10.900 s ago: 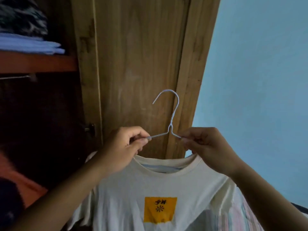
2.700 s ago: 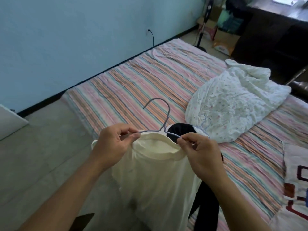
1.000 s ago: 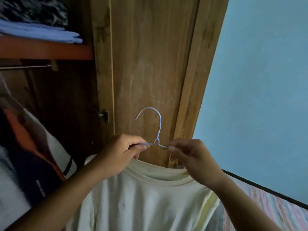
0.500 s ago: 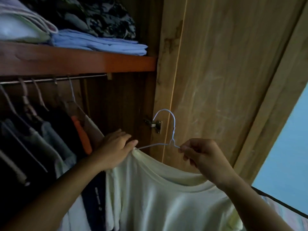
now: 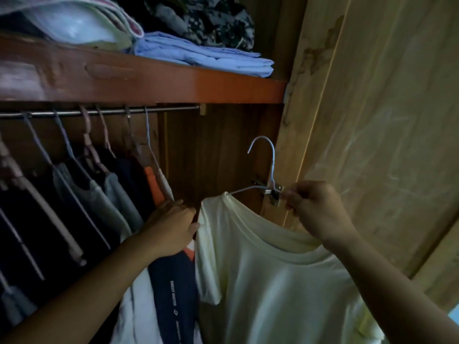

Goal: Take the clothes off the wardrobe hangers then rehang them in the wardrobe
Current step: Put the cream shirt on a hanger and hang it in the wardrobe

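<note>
Now the cream T-shirt (image 5: 273,276) hangs on its pale wire hanger (image 5: 263,170) just inside the wardrobe, below the rail (image 5: 99,112) and not yet hooked; the right hand (image 5: 315,209) pinches the hanger's shoulder wire; the left hand (image 5: 171,224) has let go and, fingers straight, presses the hung clothes (image 5: 104,199) aside, making a gap; the shirt looks plain, limp, collar sagging beneath the wire.

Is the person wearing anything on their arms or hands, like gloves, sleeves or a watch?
Nothing shows. The left hand and right hand are bare, with no gloves, rings or watch in view. Both forearms are uncovered down to the picture's lower edge, so any sleeves end outside the view.
</note>
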